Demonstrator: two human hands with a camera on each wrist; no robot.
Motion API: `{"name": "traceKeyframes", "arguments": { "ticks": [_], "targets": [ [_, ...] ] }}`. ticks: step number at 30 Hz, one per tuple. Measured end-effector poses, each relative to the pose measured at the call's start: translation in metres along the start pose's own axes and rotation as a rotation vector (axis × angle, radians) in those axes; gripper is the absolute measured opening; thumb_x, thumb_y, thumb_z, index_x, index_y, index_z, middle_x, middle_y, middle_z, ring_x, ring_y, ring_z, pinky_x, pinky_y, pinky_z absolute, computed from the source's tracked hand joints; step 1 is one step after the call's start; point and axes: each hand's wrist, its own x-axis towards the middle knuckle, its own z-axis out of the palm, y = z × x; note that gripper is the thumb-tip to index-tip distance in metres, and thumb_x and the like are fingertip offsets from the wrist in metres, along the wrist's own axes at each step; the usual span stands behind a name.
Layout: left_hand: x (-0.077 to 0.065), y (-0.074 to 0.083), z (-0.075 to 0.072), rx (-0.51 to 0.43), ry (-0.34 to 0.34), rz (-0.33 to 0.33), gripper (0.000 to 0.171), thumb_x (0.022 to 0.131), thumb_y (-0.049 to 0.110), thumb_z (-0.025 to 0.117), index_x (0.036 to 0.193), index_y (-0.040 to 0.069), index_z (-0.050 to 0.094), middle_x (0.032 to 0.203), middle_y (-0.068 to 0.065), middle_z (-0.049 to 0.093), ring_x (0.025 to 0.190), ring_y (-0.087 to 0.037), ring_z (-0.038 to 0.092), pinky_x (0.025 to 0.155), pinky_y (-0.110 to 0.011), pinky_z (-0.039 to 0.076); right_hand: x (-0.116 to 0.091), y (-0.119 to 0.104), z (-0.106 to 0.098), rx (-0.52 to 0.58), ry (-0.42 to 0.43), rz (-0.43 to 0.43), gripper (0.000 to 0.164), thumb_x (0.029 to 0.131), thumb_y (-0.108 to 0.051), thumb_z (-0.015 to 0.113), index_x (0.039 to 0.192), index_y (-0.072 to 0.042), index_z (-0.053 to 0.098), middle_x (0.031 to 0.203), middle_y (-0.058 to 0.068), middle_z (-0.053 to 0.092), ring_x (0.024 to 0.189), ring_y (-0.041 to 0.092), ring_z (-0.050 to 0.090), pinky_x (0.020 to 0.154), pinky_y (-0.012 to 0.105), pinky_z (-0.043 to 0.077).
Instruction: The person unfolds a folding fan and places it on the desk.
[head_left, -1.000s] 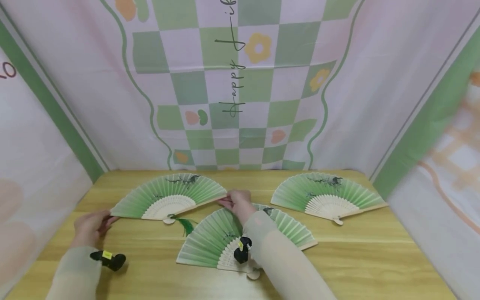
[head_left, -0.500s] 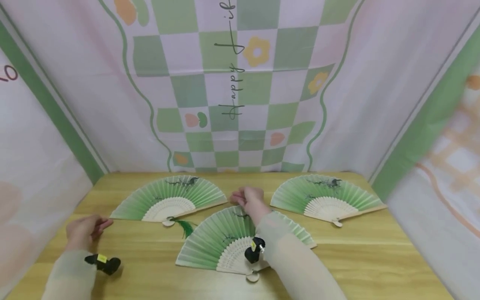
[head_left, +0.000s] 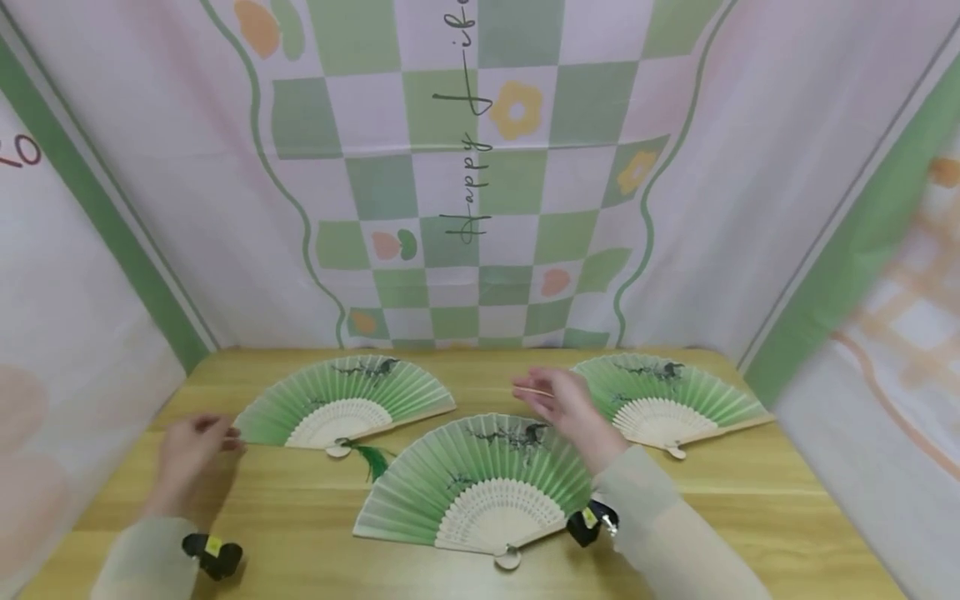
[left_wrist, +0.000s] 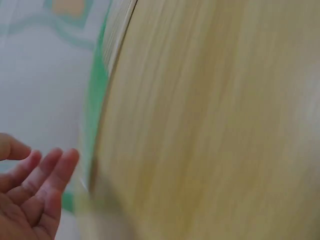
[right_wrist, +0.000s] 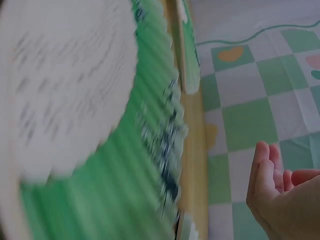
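Three unfolded green hand fans lie on the wooden table, each with pale ribs and a dark branch print. My left hand (head_left: 197, 446) is by the left tip of the left fan (head_left: 337, 404); its fingers are loosely bent and hold nothing in the left wrist view. My right hand (head_left: 562, 404) hovers between the front fan (head_left: 465, 492) and the right fan (head_left: 667, 396). It covers the right fan's left end in the head view. In the right wrist view its fingers are relaxed, nothing in them, and the front fan (right_wrist: 115, 170) fills the left side.
A green tassel (head_left: 371, 458) lies by the left fan's pivot. A checkered cloth (head_left: 450, 183) hangs behind the table (head_left: 300, 517), and other cloth hangs at both sides. Black wrist cameras sit at both sleeves.
My right hand has let go of the left fan's right end and moved right, past the front fan, to the right fan. My left hand has come off the left fan's tip, staying close by.
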Motion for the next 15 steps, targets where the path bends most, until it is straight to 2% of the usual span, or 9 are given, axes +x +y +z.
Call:
{"name": "traceKeyframes", "arguments": {
  "ticks": [2, 4, 8, 11, 15],
  "targets": [
    [-0.001, 0.015, 0.012, 0.119, -0.03, 0.136, 0.039, 0.103, 0.019, 0.049, 0.122, -0.015, 0.055, 0.091, -0.014, 0.073, 0.074, -0.012, 0.071, 0.067, -0.021, 0.055, -0.003, -0.002, -0.013, -0.067, -0.026, -0.024, 0.035, 0.102, -0.006, 0.04, 0.135, 0.005, 0.043, 0.091, 0.0, 0.072, 0.087, 0.012, 0.072, 0.076, 0.017, 0.055],
    [-0.005, 0.03, 0.024, 0.228, -0.057, 0.254, 0.033, 0.101, 0.019, 0.053, 0.114, -0.01, 0.061, 0.098, -0.019, 0.072, 0.08, -0.017, 0.07, 0.068, -0.023, 0.053, -0.005, -0.003, -0.026, -0.11, -0.041, -0.042, 0.038, 0.102, -0.007, 0.039, 0.138, 0.006, 0.04, 0.092, -0.002, 0.072, 0.088, 0.01, 0.072, 0.075, 0.016, 0.055],
    [-0.015, 0.056, 0.05, 0.311, -0.116, 0.441, 0.021, 0.097, 0.011, 0.059, 0.107, -0.006, 0.066, 0.099, -0.02, 0.071, 0.088, -0.028, 0.068, 0.073, -0.036, 0.056, -0.011, -0.001, -0.046, -0.196, -0.047, -0.07, 0.033, 0.103, -0.009, 0.041, 0.134, 0.005, 0.042, 0.095, -0.002, 0.073, 0.088, 0.009, 0.071, 0.078, 0.018, 0.056],
    [-0.023, 0.073, 0.07, 0.336, -0.164, 0.523, 0.019, 0.095, 0.01, 0.061, 0.108, -0.004, 0.067, 0.102, -0.019, 0.071, 0.092, -0.032, 0.068, 0.081, -0.046, 0.058, -0.019, 0.001, -0.056, -0.29, -0.03, -0.103, 0.033, 0.104, -0.01, 0.043, 0.132, 0.007, 0.045, 0.101, 0.002, 0.072, 0.09, 0.012, 0.07, 0.083, 0.022, 0.057],
    [-0.036, 0.09, 0.092, 0.408, -0.236, 0.571, 0.028, 0.097, 0.021, 0.063, 0.119, 0.004, 0.065, 0.112, -0.013, 0.072, 0.104, -0.033, 0.068, 0.089, -0.052, 0.055, -0.028, 0.003, -0.066, -0.447, -0.044, -0.18, 0.036, 0.104, -0.011, 0.046, 0.131, 0.011, 0.045, 0.112, 0.012, 0.068, 0.096, 0.019, 0.068, 0.091, 0.03, 0.057]
  ]
}}
